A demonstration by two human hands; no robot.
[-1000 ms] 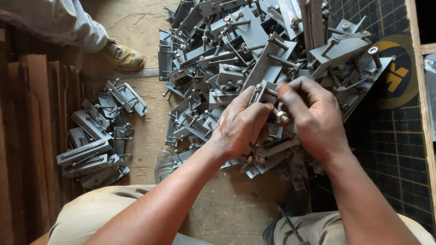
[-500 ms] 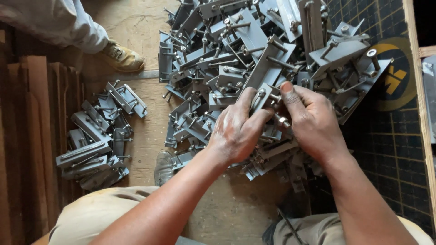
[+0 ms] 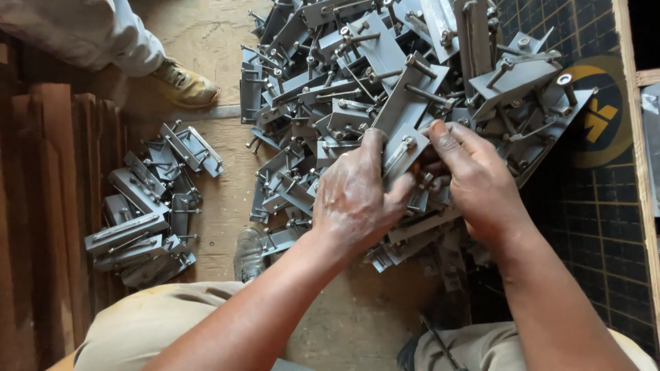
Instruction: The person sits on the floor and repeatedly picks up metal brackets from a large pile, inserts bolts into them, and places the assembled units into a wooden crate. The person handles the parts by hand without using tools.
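Both hands have shifted: left hand (image 3: 357,199) and right hand (image 3: 481,185) now grip a bracket (image 3: 402,154), perhaps its bolt, over the pile (image 3: 385,62).

Bracket (image 3: 402,152): flat grey steel plate, bolt with hex head lying along its face. Held tilted, upper end away from the person, pinched between the left hand (image 3: 354,199) and the right hand (image 3: 481,185). Left thumb sits under its lower edge, left fingers curl over its left side; right fingertips press on its right edge. It sits just above the pile (image 3: 385,75) of identical bolted brackets, which spreads beyond and beneath both hands.
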